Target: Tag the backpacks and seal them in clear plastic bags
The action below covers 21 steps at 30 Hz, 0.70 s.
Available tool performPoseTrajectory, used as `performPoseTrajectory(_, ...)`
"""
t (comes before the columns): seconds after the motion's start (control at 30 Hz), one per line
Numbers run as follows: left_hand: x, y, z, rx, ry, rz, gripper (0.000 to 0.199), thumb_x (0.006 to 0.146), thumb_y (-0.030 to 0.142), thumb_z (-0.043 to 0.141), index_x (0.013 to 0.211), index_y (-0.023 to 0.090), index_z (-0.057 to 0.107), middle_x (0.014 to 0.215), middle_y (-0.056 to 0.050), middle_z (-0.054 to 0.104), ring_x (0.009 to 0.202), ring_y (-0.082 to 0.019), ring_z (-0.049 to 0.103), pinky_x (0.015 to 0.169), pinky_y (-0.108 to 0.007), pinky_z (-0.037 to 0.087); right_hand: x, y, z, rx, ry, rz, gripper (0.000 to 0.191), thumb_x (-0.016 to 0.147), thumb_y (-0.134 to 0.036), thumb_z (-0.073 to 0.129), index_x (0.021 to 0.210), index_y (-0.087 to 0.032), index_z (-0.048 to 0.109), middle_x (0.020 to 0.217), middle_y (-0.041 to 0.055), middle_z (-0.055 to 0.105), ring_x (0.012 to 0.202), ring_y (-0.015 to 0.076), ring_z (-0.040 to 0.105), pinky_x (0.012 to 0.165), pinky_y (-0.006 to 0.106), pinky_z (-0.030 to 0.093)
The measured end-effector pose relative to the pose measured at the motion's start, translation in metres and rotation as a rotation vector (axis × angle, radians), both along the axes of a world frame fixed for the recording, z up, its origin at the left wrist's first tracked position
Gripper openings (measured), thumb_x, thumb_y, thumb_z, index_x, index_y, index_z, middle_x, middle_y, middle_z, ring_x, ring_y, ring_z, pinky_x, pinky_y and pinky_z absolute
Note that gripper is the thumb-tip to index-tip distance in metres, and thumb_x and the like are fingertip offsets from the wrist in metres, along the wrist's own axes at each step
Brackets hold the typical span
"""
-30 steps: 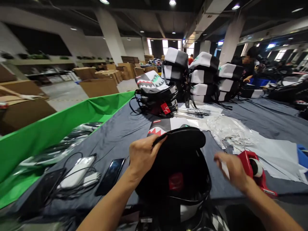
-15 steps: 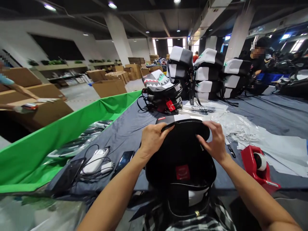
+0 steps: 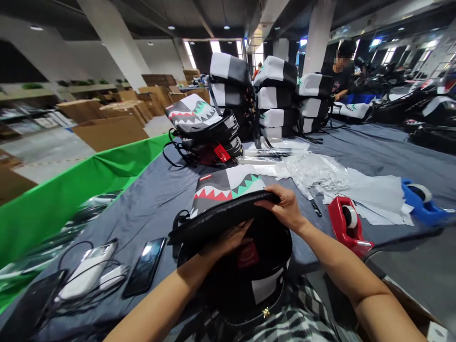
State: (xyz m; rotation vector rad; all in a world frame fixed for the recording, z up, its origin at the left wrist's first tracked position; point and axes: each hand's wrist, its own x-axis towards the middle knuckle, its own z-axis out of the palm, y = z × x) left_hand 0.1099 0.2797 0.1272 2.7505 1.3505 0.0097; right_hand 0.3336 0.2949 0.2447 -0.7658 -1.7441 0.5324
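A black backpack (image 3: 224, 213) stands unzipped at the table's near edge, its flap tilted up. The flap's outer face carries grey and white panels with red and green shark teeth. My right hand (image 3: 285, 209) pinches the flap's right edge between thumb and fingers. Beneath the flap, my left hand (image 3: 231, 241) reaches into the opening, fingers stretched out against the dark lining; part of it lies in shadow. A red label (image 3: 248, 253) shows inside the bag, just below my left hand.
Behind stand stacked backpacks (image 3: 270, 97) and a shark-print backpack (image 3: 195, 114). At right are a red tape dispenser (image 3: 345, 228), blue tape dispenser (image 3: 423, 202) and pen knife (image 3: 315, 207). A phone (image 3: 146, 266) and white power bank (image 3: 87, 273) with cables lie left. A co-worker (image 3: 342, 73) stands beyond.
My left hand has left the flap's edge and moved down inside the bag. The flap has tipped toward me, showing its printed face. The view has turned right.
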Motion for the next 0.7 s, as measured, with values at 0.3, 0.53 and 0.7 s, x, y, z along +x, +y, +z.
performPoseTrajectory(0.3,-0.006,-0.041,0.01,-0.333,0.21,0.145,0.078,0.094,0.048,0.056,0.157,0.017,0.023,0.165,-0.017,0.008,0.153,-0.034,0.005,0.123,-0.055,0.013,-0.013,0.047,0.026,-0.05,-0.059,-0.014,0.028,0.077,-0.045,0.075,0.084,-0.019,0.071,0.074,-0.0033,0.066,0.07,0.0154,0.058,0.065,0.025,0.04)
performPoseTrajectory(0.53,-0.019,-0.058,0.026,-0.315,0.274,0.58,0.058,0.098,0.035,0.048,0.15,0.011,0.04,0.157,-0.029,0.03,0.145,-0.043,0.032,0.103,-0.06,0.045,-0.017,0.062,0.032,-0.018,-0.06,-0.023,0.028,0.072,-0.042,0.079,0.077,-0.017,0.069,0.067,-0.0037,0.061,0.064,0.0132,0.052,0.061,0.025,0.036)
performPoseTrajectory(0.7,-0.041,-0.055,0.043,-0.313,0.3,0.555,0.039,0.087,-0.001,0.041,0.11,0.007,0.071,0.103,-0.023,0.073,0.103,-0.03,0.072,0.088,-0.036,0.056,-0.015,0.063,0.031,-0.034,-0.065,-0.011,0.029,0.073,-0.043,0.078,0.075,-0.016,0.069,0.066,-0.0037,0.06,0.064,0.0125,0.051,0.06,0.025,0.034)
